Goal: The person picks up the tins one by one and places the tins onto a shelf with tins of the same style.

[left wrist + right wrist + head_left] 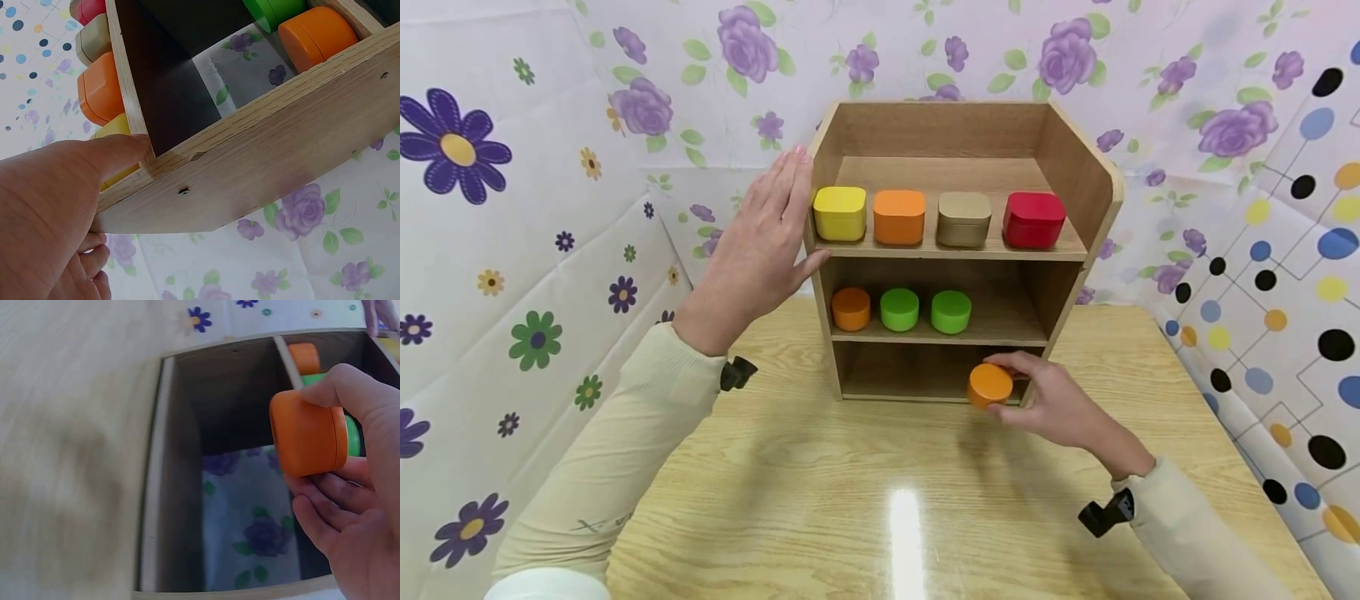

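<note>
My right hand [1060, 400] pinches an orange round container [990, 385] between thumb and fingers, in front of the bottom tier's right end. In the right wrist view this orange container [309, 434] shows a seam near one end. My left hand [760, 233] lies with straight fingers along the left side of a wooden shelf unit [955, 252]. Its thumb [119, 153] touches the front edge by the top tier. On the middle tier, from the left, stand a darker orange round container [851, 309] and two green round containers [899, 309] [951, 312].
Along the top tier stand rounded-square containers: yellow [840, 214], orange [899, 217], tan [963, 220] and red [1033, 221]. The unit stands on a wood-grain table [820, 500] against flowered wall covering [700, 50]. A white round object [547, 585] shows at the lower left edge.
</note>
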`<state>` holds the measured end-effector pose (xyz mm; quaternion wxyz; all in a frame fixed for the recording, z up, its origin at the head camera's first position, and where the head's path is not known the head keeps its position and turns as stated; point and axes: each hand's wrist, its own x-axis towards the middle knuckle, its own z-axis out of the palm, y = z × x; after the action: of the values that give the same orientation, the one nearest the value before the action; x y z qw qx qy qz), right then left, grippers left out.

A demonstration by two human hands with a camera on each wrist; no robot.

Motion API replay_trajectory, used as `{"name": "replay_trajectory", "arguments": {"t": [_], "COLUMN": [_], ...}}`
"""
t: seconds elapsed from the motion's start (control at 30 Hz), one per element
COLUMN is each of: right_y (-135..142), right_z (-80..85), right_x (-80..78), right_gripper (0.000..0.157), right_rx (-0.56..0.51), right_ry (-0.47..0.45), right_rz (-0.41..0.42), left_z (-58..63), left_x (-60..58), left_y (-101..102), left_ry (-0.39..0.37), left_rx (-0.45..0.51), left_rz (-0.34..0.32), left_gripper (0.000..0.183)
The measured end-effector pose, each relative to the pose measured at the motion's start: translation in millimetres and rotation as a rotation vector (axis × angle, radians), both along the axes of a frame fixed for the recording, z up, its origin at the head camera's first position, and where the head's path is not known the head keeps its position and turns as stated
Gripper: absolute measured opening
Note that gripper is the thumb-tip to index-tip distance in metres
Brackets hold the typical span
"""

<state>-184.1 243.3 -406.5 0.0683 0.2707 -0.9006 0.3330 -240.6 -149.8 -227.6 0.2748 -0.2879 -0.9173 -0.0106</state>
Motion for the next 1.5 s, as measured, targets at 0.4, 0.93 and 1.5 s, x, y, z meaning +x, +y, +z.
{"name": "replay_trajectory", "arguments": {"t": [0.4,0.93,1.5], "right_y": [4.7,-6.2,-15.5], "right_z": [31.3,48.6,55.9], "right_x": [-6.7,-13.4,-17.4], "right_gripper": [0.057,0.057,0.056], "right_rx": [-0.059,-0.112,-0.1], "right_ry": [0.119,0.2,0.161], "right_rz": [-0.116,-0.239,-0.342], "left_z": [0.2,-0.5,0.1], "left_x": [0.3,1.0,0.4], "left_y": [-1.6,-2.3,-0.7], "left_ry": [-0.004,-0.015,0.002], "left_rx": [0.008,0.015,0.001], "left_rz": [-0.003,-0.003,-0.013], "left_gripper": [0.104,0.104,0.104]}}
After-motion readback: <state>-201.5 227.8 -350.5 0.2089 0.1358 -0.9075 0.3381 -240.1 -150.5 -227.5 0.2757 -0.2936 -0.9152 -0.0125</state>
